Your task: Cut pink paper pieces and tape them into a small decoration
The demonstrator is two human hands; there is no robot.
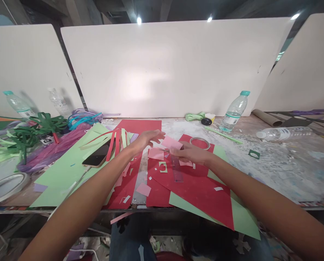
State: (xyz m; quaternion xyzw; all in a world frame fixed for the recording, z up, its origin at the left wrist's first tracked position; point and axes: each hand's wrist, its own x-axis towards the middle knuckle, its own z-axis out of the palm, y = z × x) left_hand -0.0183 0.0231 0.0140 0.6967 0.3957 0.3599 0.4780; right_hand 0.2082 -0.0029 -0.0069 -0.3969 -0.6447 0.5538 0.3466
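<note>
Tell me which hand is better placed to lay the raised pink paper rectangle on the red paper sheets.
Right, I'd judge: the right hand grips the raised pink paper rectangle above the red paper sheets, while the left hand, fingers apart, appears to hold nothing.

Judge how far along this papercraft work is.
Some cutting looks done: a pink rectangle and a light-green piece with a round hole lie loose. The right hand holds a pink paper piece; the left hand is close by, contact unclear. The large red sheet and light-green sheet suggest material left, but the remaining amount can't be told.
</note>
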